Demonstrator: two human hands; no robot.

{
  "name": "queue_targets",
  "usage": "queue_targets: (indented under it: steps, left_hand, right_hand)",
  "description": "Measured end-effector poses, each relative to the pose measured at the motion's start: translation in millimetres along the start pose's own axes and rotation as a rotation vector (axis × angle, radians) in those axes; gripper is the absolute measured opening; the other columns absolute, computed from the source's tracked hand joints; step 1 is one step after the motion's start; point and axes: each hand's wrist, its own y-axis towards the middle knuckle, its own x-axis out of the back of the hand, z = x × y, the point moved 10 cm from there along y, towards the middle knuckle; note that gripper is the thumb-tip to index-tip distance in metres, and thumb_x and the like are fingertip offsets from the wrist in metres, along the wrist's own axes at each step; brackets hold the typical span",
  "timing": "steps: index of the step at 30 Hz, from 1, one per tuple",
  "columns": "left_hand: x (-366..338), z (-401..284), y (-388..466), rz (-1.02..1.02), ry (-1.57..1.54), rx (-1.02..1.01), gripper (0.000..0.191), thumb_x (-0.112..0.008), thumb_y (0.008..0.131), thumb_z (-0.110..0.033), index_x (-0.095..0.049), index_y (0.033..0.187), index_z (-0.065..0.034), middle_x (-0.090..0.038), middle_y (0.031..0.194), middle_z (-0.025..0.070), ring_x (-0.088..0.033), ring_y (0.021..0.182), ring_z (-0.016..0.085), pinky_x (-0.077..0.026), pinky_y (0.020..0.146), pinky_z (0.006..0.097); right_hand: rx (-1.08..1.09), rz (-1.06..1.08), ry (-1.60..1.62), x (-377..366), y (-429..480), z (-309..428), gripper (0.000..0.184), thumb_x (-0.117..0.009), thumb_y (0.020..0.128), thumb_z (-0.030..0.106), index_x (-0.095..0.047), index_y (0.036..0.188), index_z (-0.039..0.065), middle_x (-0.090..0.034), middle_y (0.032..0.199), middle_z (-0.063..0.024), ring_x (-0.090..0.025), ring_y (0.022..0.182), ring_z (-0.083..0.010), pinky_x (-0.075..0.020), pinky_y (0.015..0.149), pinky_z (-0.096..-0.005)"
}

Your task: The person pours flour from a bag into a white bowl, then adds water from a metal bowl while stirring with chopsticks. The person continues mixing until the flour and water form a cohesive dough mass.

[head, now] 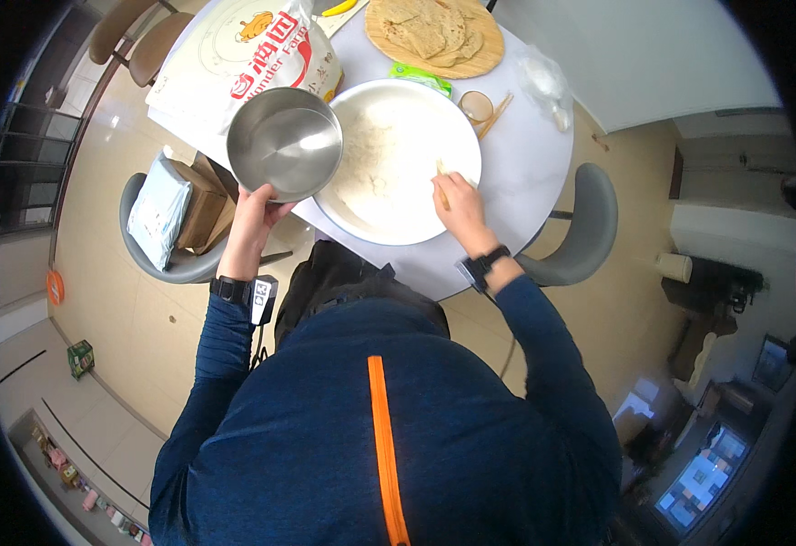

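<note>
My left hand (259,208) grips the near rim of a stainless steel bowl (285,143), which is held over the left edge of a large white basin (452,130). Clear liquid seems to lie in the steel bowl. Inside the basin is pale flour (370,153), heaped mostly towards its left side. My right hand (459,205) is closed around a thin light-coloured stick or utensil handle (443,185) at the basin's right side; whether its tip touches the flour cannot be told.
Beyond the basin are a round wooden board (493,51) with flatbreads (432,31), a green packet (422,78), a glass (476,107) and wooden sticks (496,117). A flour bag (288,61) stands behind the steel bowl. A clear plastic bag (544,82) lies right. Chairs flank the table.
</note>
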Motion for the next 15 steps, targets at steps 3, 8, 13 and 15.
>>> queue_targets:
  steps: [3, 8, 13, 15]
  left_hand:
    - [4.3, 1.6, -3.2, -0.016, -0.037, -0.011, 0.060, -0.049, 0.091, -0.001, -0.027, 0.146, -0.0063, -0.055, 0.127, 0.0181, -0.071, 0.098, 0.028, -0.066, 0.076, 0.0308]
    - [10.0, 5.5, -1.7, -0.032, -0.012, 0.013, 0.059, -0.049, 0.091, -0.001, -0.028, 0.146, -0.0072, -0.056, 0.127, 0.0186, -0.071, 0.098, 0.027, -0.066, 0.077, 0.0307]
    - [10.5, 7.1, 3.0, 0.000, -0.036, 0.021, 0.059, -0.050, 0.091, -0.001, -0.029, 0.146, -0.0081, -0.058, 0.125, 0.0179, -0.071, 0.093, 0.026, -0.066, 0.076, 0.0316]
    - [14.2, 8.3, 2.5, -0.020, -0.026, 0.010, 0.059, -0.049, 0.091, -0.001, -0.030, 0.145, -0.0084, -0.058, 0.124, 0.0178, -0.072, 0.092, 0.027, -0.066, 0.076, 0.0321]
  right_hand:
    - [0.092, 0.173, 0.056, -15.3, -5.7, 22.6, 0.014, -0.061, 0.089, 0.011, -0.066, 0.102, 0.007, -0.064, 0.097, -0.0140, -0.066, 0.081, -0.0368, -0.0552, 0.072, -0.0440]
    - [0.315, 0.044, 0.402, -3.0, 14.8, 56.3, 0.007, -0.058, 0.086, 0.006, -0.063, 0.091, 0.006, -0.061, 0.091, -0.0149, -0.064, 0.078, -0.0377, -0.0539, 0.070, -0.0451]
    - [-0.012, -0.022, -0.111, -3.4, 21.1, 14.1, 0.010, -0.062, 0.087, 0.009, -0.068, 0.095, 0.007, -0.064, 0.087, -0.0143, -0.066, 0.074, -0.0351, -0.0559, 0.067, -0.0434]
    - [0.056, 0.336, -0.130, -46.1, 15.7, 23.8, 0.009, -0.065, 0.084, 0.010, -0.068, 0.093, 0.009, -0.062, 0.086, -0.0125, -0.067, 0.075, -0.0307, -0.0562, 0.066, -0.0414]
